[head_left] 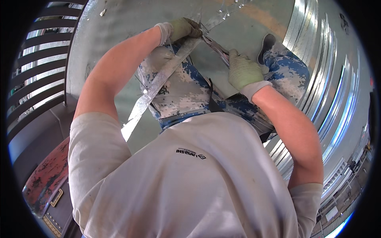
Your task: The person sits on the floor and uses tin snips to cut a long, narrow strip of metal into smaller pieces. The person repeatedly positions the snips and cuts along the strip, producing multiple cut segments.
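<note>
My left hand (184,28), in a greenish work glove, is closed around a long flat metal strip (158,81) that runs diagonally across my lap, from the upper middle down to the lower left. My right hand (243,71), also gloved, grips the handles of metal snips (216,45) whose tip meets the strip just beside my left hand. I sit with blue-and-white camouflage trousers (186,91) under the strip; one grey shoe (266,45) rests on the floor.
Stacked shiny metal strips (317,79) curve along the right side. Small metal offcuts (230,12) lie on the grey floor ahead. A dark slatted rack (39,71) stands at the left, and a worn red-topped case (47,178) sits at the lower left.
</note>
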`<action>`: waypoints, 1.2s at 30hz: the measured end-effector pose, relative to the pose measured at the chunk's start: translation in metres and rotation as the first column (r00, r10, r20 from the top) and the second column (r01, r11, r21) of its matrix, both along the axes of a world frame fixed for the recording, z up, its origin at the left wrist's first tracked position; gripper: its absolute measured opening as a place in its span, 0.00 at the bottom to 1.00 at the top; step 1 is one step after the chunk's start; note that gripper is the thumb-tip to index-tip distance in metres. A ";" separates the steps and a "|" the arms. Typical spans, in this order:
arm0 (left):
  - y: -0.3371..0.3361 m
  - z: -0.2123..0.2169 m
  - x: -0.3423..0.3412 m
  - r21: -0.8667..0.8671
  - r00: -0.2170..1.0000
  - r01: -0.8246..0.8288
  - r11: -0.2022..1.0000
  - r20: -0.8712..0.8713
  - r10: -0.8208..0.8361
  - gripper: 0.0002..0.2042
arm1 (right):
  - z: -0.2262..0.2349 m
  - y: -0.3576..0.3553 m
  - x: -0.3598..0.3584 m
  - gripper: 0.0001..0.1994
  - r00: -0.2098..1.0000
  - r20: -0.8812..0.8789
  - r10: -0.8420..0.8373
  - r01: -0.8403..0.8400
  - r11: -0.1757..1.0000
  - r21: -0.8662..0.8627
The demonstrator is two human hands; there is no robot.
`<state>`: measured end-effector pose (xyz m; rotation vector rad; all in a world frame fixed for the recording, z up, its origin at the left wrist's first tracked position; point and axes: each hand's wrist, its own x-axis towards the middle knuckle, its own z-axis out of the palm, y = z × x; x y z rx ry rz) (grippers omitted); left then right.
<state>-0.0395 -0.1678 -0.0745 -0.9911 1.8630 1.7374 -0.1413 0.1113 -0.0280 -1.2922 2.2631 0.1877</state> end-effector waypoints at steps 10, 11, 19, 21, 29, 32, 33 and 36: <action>-0.003 0.012 0.011 0.164 0.985 -0.124 0.979 -0.099 0.142 0.26 | 0.009 0.002 -0.001 0.27 0.991 0.105 -0.089 0.084 0.995 0.050; -0.007 0.010 0.017 0.195 0.973 -0.168 0.966 -0.125 0.195 0.27 | 0.009 0.001 0.000 0.28 0.990 0.111 -0.083 0.079 0.996 0.036; -0.011 0.104 0.064 -0.323 0.977 0.008 0.946 -0.201 -0.076 0.31 | -0.001 0.006 -0.003 0.30 0.984 0.135 -0.116 0.117 0.993 -0.001; -0.002 0.100 0.088 -0.422 0.974 0.142 0.896 -0.101 -0.201 0.29 | 0.000 0.005 0.000 0.28 0.985 0.138 -0.105 0.107 0.994 -0.007; 0.018 0.078 0.086 -0.423 0.983 0.157 0.892 -0.021 -0.183 0.14 | -0.015 0.005 0.008 0.17 0.997 -0.078 -0.011 0.009 1.000 -0.021; 0.018 0.072 0.085 -0.473 0.982 0.130 0.871 -0.057 -0.178 0.12 | -0.027 0.005 0.007 0.17 0.995 -0.102 -0.010 0.000 0.996 -0.090; 0.018 0.074 0.084 -0.485 0.983 0.130 0.865 -0.050 -0.176 0.12 | -0.025 0.000 0.005 0.18 0.996 -0.089 -0.020 0.012 0.996 -0.088; 0.020 0.084 0.075 -0.512 0.984 0.124 0.850 -0.044 -0.171 0.11 | -0.006 0.000 0.004 0.20 0.997 -0.035 -0.069 0.067 0.996 -0.056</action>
